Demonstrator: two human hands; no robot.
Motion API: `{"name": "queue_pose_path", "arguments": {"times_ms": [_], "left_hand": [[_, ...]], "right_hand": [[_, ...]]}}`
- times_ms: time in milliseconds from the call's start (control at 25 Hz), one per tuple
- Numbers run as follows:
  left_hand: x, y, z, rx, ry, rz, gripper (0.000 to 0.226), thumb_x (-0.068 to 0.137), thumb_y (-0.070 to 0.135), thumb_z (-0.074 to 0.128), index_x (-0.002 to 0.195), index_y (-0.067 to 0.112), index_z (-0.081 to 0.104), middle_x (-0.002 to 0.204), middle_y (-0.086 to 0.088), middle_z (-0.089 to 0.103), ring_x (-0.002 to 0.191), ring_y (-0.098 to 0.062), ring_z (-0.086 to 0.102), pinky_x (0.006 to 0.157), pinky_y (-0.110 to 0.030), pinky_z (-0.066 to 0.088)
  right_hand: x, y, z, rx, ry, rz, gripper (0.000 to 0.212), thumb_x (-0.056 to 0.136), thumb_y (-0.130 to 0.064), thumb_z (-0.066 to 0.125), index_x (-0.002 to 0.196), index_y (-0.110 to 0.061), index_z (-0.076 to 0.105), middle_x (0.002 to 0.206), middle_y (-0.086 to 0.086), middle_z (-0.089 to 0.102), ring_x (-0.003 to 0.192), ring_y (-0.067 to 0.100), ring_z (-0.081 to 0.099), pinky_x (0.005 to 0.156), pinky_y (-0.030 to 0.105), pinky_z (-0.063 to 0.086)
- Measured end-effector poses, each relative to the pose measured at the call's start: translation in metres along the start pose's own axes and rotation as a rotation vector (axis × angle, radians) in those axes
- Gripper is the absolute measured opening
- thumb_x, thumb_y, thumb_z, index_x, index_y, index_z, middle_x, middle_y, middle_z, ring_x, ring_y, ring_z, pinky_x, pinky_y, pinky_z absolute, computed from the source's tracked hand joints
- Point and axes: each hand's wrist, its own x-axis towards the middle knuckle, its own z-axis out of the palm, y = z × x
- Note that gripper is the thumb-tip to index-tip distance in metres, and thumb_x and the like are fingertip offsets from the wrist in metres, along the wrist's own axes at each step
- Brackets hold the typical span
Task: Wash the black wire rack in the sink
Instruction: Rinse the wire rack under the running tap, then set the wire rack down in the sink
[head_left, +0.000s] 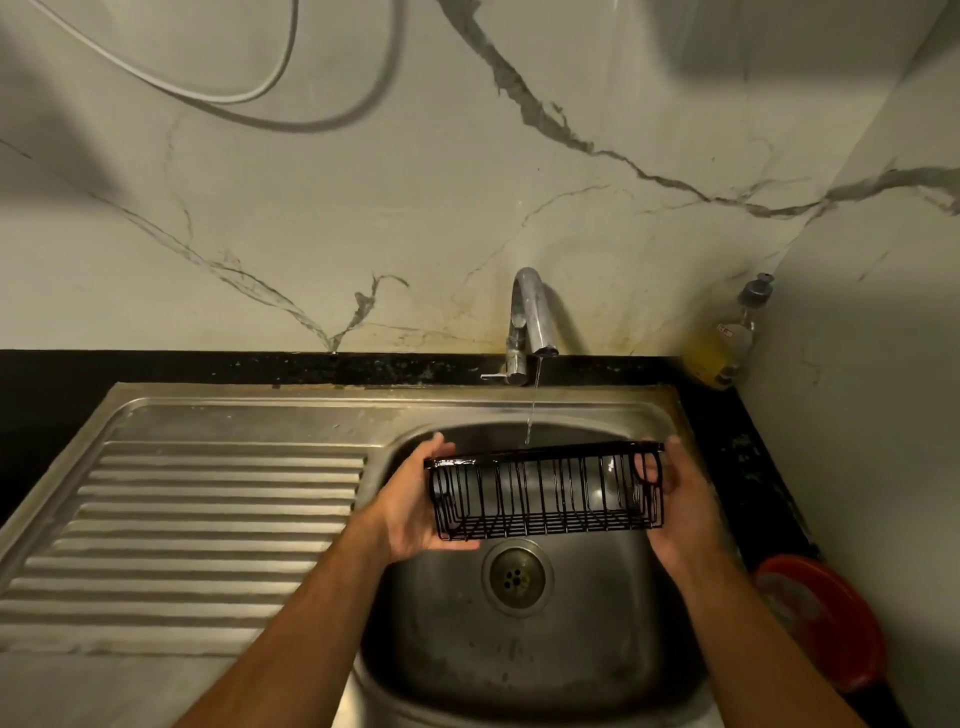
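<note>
A black wire rack (545, 493), long and basket-shaped, is held level over the steel sink bowl (519, 675). My left hand (415, 514) grips its left end, fingers curled behind the wires. My right hand (680, 514) grips its right end the same way. A thin stream of water runs from the chrome tap (530, 317) onto the rack's back rim. The round drain (517, 576) shows below the rack.
A ribbed steel draining board (197, 530) lies to the left of the bowl. A soap bottle (727, 338) with yellow liquid stands in the back right corner. A red round lid (821, 618) sits on the black counter at right. Marble wall behind.
</note>
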Motion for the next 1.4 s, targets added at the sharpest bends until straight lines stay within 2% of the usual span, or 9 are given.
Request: {"name": "queue_pose_path", "arguments": {"times_ms": [160,280,520,760,880,960,1120,1240,1400], "left_hand": [[0.008,-0.014,0.001,0.032,0.076,0.01,0.037,0.088,0.033,0.041,0.103,0.009,0.065,0.093,-0.014,0.076,0.095,-0.04,0.066,0.083,-0.056,0.057],[0.011,-0.026,-0.009,-0.03,0.122,0.045,0.032,0.084,0.025,0.038,0.094,0.01,0.064,0.087,-0.014,0.068,0.084,-0.036,0.062,0.076,-0.048,0.055],[0.02,-0.043,-0.023,-0.077,0.11,0.247,0.058,0.057,0.021,0.051,0.112,0.02,0.068,0.094,-0.004,0.076,0.085,-0.034,0.066,0.059,-0.045,0.058],[0.032,-0.053,-0.028,-0.092,0.151,0.324,0.07,0.056,0.016,0.05,0.124,0.021,0.064,0.104,-0.01,0.074,0.09,-0.036,0.066,0.055,-0.043,0.059],[0.042,-0.06,-0.033,-0.057,0.168,0.314,0.083,0.052,0.015,0.055,0.135,0.021,0.059,0.117,-0.018,0.067,0.099,-0.041,0.063,0.054,-0.043,0.059],[0.048,-0.065,-0.034,-0.031,0.174,0.303,0.099,0.042,0.021,0.063,0.141,0.019,0.055,0.119,-0.02,0.067,0.099,-0.042,0.063,0.055,-0.044,0.059],[0.053,-0.07,-0.032,-0.04,0.16,0.322,0.106,0.036,0.025,0.065,0.141,0.012,0.054,0.111,-0.021,0.07,0.091,-0.04,0.064,0.056,-0.039,0.059],[0.057,-0.072,-0.033,-0.021,0.179,0.346,0.112,0.038,0.025,0.065,0.146,0.006,0.049,0.123,-0.025,0.067,0.095,-0.04,0.065,0.068,-0.041,0.058],[0.057,-0.071,-0.033,0.034,0.23,0.368,0.112,0.041,0.024,0.066,0.148,-0.002,0.045,0.143,-0.031,0.054,0.125,-0.047,0.057,0.093,-0.052,0.05]], "right_hand": [[0.004,0.002,-0.001,-0.134,0.091,0.042,0.028,0.101,-0.033,0.051,0.097,-0.014,0.071,0.103,0.016,0.072,0.09,0.023,0.071,0.084,0.039,0.055],[0.019,-0.003,-0.006,-0.342,0.163,0.053,0.032,0.097,-0.036,0.059,0.076,-0.011,0.065,0.103,0.015,0.074,0.096,0.03,0.071,0.086,0.047,0.055],[0.051,-0.013,0.003,-0.871,0.073,0.038,0.03,0.093,-0.044,0.063,0.088,-0.015,0.072,0.087,0.007,0.075,0.087,0.03,0.072,0.084,0.048,0.06],[0.086,-0.042,0.064,-1.207,-0.285,-0.204,0.017,0.097,-0.03,0.058,0.106,-0.037,0.072,0.105,-0.015,0.067,0.086,0.006,0.061,0.068,0.027,0.053],[0.107,-0.043,0.102,-1.343,-0.538,-0.22,0.029,0.102,-0.022,0.05,0.125,-0.03,0.066,0.119,-0.002,0.065,0.075,0.003,0.055,0.067,0.02,0.041],[0.123,-0.033,0.122,-1.407,-0.68,-0.144,0.037,0.105,-0.016,0.044,0.139,-0.026,0.055,0.134,-0.001,0.052,0.083,0.0,0.052,0.067,0.008,0.041],[0.161,0.001,0.14,-1.599,-0.743,-0.095,0.043,0.104,-0.015,0.041,0.142,-0.034,0.048,0.151,0.011,0.041,0.132,0.025,0.046,0.108,0.027,0.039],[0.172,0.008,0.153,-1.58,-0.712,-0.077,0.047,0.1,0.001,0.038,0.141,-0.016,0.052,0.148,0.014,0.047,0.134,0.03,0.046,0.099,0.011,0.039],[0.178,0.007,0.167,-1.69,-0.701,-0.089,0.048,0.093,-0.009,0.04,0.132,-0.03,0.061,0.144,0.006,0.053,0.131,0.026,0.05,0.113,0.033,0.036]]}}
